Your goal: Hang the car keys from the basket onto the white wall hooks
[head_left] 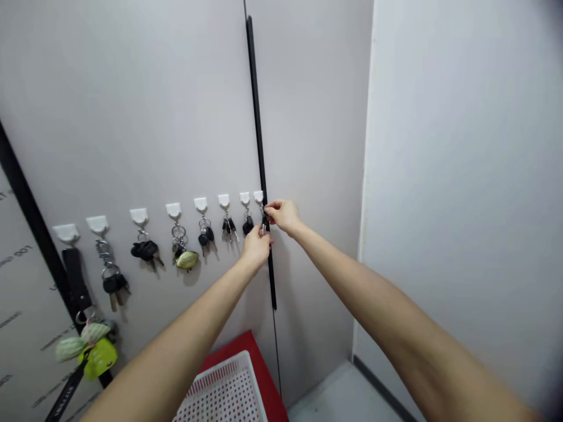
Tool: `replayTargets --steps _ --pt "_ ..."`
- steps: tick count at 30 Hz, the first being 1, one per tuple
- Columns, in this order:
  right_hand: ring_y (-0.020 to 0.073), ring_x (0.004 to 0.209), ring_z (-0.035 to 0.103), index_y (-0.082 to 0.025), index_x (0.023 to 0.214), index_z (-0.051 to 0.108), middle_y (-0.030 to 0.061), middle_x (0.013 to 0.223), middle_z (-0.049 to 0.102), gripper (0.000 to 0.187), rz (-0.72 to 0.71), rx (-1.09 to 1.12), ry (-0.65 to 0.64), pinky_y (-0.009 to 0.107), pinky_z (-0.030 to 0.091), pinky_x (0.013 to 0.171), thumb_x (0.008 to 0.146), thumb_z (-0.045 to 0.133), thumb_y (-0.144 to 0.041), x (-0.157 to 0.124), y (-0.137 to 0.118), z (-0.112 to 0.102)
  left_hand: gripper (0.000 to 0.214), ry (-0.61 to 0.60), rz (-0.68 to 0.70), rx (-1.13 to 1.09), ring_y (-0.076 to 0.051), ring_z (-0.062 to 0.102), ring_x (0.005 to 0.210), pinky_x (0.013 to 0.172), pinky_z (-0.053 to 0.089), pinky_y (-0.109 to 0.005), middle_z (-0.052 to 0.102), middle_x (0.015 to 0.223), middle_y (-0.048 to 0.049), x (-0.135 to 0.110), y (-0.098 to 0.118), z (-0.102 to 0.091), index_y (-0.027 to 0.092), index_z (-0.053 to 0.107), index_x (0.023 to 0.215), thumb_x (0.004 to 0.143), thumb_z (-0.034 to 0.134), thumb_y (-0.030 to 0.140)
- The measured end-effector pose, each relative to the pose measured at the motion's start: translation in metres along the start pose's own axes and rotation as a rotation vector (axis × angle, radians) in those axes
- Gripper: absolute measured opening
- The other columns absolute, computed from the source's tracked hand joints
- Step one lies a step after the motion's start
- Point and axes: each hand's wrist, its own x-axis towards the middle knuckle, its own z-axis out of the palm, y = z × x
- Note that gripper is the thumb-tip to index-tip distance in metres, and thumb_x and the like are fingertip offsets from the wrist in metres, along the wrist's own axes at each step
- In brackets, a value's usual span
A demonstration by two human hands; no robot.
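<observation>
The right hand (287, 215) has thumb and forefinger pinched together on the upper part of a small bunch of black-headed metal keys (264, 221); the left hand (256, 248) has its fingers closed around the bunch's lower end. The bunch is below the rightmost white plastic hook (258, 197), against a long, narrow black door handle (257, 117) — the fingers hide part of both. Just left, partly behind the left hand, hangs a second black-headed key bunch (248, 224) on its own hook. Farther left the row runs on, with a gold oval key tag (187, 259) and a bright yellow-green pendant (100, 356). Below, the left forearm covers part of a white perforated plastic basket (254, 381) on a red surface (269, 384).
</observation>
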Motion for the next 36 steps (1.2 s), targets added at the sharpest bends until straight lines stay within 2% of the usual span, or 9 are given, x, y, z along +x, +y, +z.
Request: replayTargets --steps 5,10,16,18,21,24,27,30,36 --pt "0.0073 0.047 0.052 -0.013 0.068 0.057 0.0001 0.053 0.055 0.014 -0.023 -0.137 0.074 0.018 0.041 0.049 0.062 0.045 -0.017 0.023 -0.001 0.013 0.042 0.050 -0.016 0.077 -0.012 0.053 0.073 0.058 0.039 -0.020 0.051 0.098 -0.0095 0.010 0.004 -0.007 0.014 0.036 0.107 0.066 0.039 0.010" --pt "0.0067 0.045 0.051 -0.014 0.073 0.058 -0.0004 0.053 0.055 0.020 -0.016 -0.178 0.075 0.018 0.040 0.050 0.063 0.040 -0.013 0.022 0.003 0.015 0.046 -0.044 -0.114 0.033 -0.011 0.052 0.072 0.056 0.038 -0.020 0.044 0.107 -0.0126 -0.010 -0.008 -0.020 0.011 0.030 0.111 0.066 0.038 0.009" --pt "0.0088 0.054 0.047 -0.012 0.091 0.051 -0.0012 0.058 0.051 0.031 -0.043 -0.214 0.132 0.020 0.037 0.054 0.063 0.039 -0.018 -0.045 0.037 0.031 0.039 -0.068 -0.238 -0.120 -0.005 0.046 0.056 0.051 0.034 -0.017 0.048 0.089 -0.0074 -0.059 -0.066 -0.053 0.009 0.039 0.100 0.061 0.040 0.006" --pt "0.0079 0.048 0.041 -0.010 0.091 0.050 -0.0038 0.050 0.042 0.032 -0.021 -0.215 -0.061 0.019 0.034 0.048 0.061 0.039 -0.016 -0.084 0.061 0.051 0.039 -0.016 -0.274 -0.124 -0.003 0.040 0.047 0.047 0.031 -0.016 0.047 0.069 -0.0007 -0.074 -0.096 -0.070 0.007 0.041 0.096 0.057 0.043 0.003" --pt "0.0057 0.036 0.029 -0.006 0.097 0.047 -0.0087 0.039 0.029 0.042 0.082 -0.162 -0.548 0.018 0.026 0.038 0.056 0.038 -0.008 -0.132 0.079 0.083 0.043 0.133 -0.298 -0.072 -0.003 0.029 0.040 0.042 0.025 -0.016 0.033 0.048 0.0077 -0.090 -0.118 -0.103 0.005 0.040 0.097 0.055 0.042 0.000" --pt "0.0051 0.035 0.025 -0.010 0.117 0.023 -0.0101 0.040 0.028 0.060 0.024 0.020 -0.675 0.017 0.024 0.037 0.059 0.035 -0.006 -0.151 0.042 0.098 0.060 0.210 -0.066 -0.108 -0.003 0.029 0.042 0.044 0.025 -0.016 0.033 0.048 0.0086 -0.100 -0.089 -0.138 0.010 0.027 0.112 0.055 0.041 -0.001" --pt "0.0054 0.041 0.031 -0.023 0.121 0.002 -0.0086 0.049 0.033 0.068 -0.275 0.345 -0.506 0.018 0.028 0.042 0.064 0.038 -0.011 -0.148 -0.032 0.093 0.073 0.180 0.276 -0.166 -0.004 0.033 0.047 0.048 0.028 -0.016 0.036 0.053 0.0082 -0.111 -0.030 -0.164 0.023 0.008 0.119 0.059 0.044 0.004" --pt "0.0067 0.044 0.034 -0.029 0.120 -0.006 -0.0080 0.051 0.035 0.073 -0.444 0.552 -0.426 0.020 0.030 0.042 0.065 0.040 -0.012 -0.144 -0.090 0.087 0.075 0.118 0.410 -0.184 -0.004 0.032 0.048 0.048 0.028 -0.016 0.035 0.053 0.0083 -0.118 0.010 -0.177 0.028 0.002 0.119 0.061 0.045 0.007" --pt "0.0070 0.040 0.032 -0.030 0.119 -0.005 -0.0082 0.048 0.036 0.073 -0.435 0.636 -0.446 0.021 0.030 0.039 0.066 0.040 -0.012 -0.153 -0.106 0.095 0.075 0.067 0.421 -0.206 -0.004 0.033 0.048 0.049 0.030 -0.017 0.035 0.053 0.0077 -0.122 0.016 -0.180 0.028 0.002 0.119 0.062 0.046 0.008"
